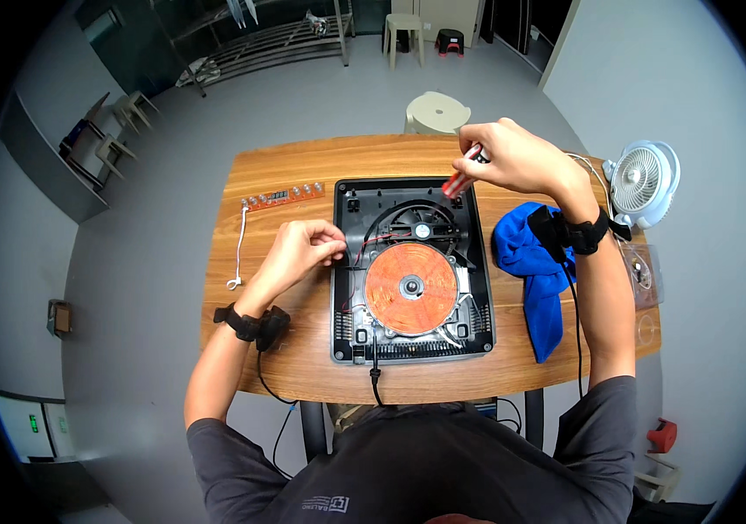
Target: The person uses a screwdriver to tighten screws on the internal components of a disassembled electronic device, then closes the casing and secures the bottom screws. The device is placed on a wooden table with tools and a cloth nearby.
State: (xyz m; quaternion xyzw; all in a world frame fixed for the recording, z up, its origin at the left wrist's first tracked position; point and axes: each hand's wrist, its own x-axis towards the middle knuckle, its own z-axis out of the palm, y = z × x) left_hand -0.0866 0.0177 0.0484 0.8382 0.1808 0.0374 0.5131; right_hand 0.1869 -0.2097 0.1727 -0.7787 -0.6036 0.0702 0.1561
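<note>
Your right grip is closed around a slim red-and-white tool, its lower end pointing down at the upper right corner of the open black case; contact there, cannot tell. Your left grip has thumb and fingertips drawn together at the case's left edge, near thin red and black wires. Whether anything is pinched in it, you cannot tell from here.

Case: lies flat on the tabletop, in front of you, between your two forearms. Roughly square, rounded corners, insides bare to view. Most of the lower half is taken by a round copper-orange coil, flat, tightly wound, fine lines running around it, a metallic hub at its centre. Above it, a black fan with a pale round label on its middle. White block just right of the coil; pale wires below that. Row of slots along the near side, where a black cord leaves toward you.

Farther out: left, an orange circuit strip with a white cord; right, a crumpled blue cloth, then a small white desk fan.
</note>
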